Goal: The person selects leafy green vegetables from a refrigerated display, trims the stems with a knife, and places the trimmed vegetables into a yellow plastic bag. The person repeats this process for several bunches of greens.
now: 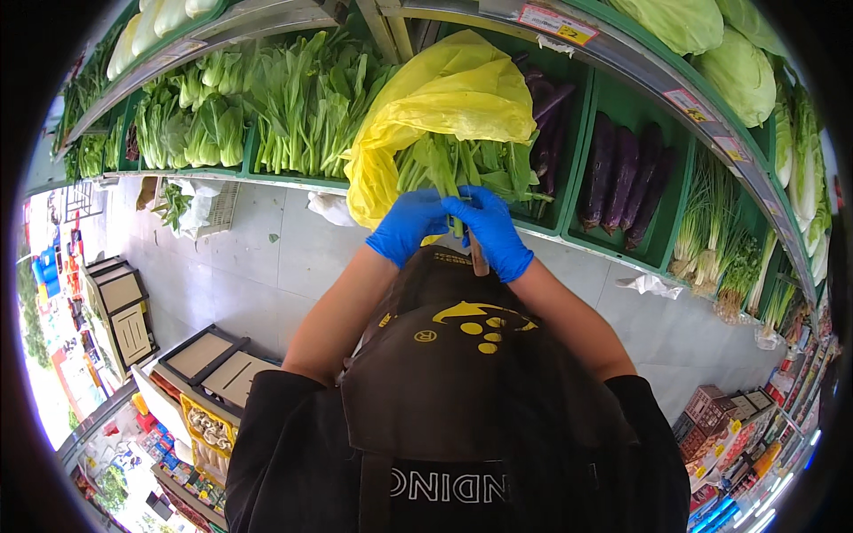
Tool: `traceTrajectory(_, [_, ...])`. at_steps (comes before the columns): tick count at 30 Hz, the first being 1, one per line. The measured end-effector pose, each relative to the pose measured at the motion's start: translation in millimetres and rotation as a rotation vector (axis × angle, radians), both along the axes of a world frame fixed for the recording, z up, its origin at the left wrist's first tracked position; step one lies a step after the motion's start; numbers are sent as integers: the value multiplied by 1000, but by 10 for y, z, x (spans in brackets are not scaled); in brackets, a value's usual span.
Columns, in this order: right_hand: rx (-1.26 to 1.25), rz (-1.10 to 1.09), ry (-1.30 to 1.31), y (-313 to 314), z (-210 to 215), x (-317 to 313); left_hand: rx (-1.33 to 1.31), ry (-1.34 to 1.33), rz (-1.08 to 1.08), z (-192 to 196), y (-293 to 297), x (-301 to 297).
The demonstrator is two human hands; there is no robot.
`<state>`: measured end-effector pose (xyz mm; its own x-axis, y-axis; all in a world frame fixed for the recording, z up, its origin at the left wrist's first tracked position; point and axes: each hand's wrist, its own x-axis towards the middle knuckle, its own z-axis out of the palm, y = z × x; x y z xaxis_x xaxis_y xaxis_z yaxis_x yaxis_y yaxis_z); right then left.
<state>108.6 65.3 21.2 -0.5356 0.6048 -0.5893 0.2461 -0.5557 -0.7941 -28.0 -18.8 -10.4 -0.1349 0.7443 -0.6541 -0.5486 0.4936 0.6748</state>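
Observation:
My left hand (409, 226), in a blue glove, is closed around stems of leafy greens (453, 164) in front of my chest. My right hand (491, 233), gloved the same way, meets it at the stem and is closed too. A narrow brownish flat piece (479, 256) sticks out below the right hand; what it belongs to is hidden. Just beyond my hands, a yellow plastic bag (444, 93) lies over the greens and hangs down on the left side. Stem ends show between the two hands.
Green crates along the shelf hold leafy vegetables (311, 107) on the left and dark purple eggplants (626, 178) on the right. Spring onions (706, 222) hang over the front edge. A white basket (213, 209) stands on the floor. Cabbages (733, 75) sit on the upper shelf.

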Motion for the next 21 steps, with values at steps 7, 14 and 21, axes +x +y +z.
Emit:
traceTrajectory(7, [-73, 103, 72, 247, -412, 335, -28, -14, 164, 16, -108, 125])
traceTrajectory(14, [-374, 61, 229, 489, -38, 682, -40, 180, 89, -153, 160, -204])
traceTrajectory(21, [-607, 75, 286, 337, 117, 1382, 547, 684, -353, -532, 174, -522])
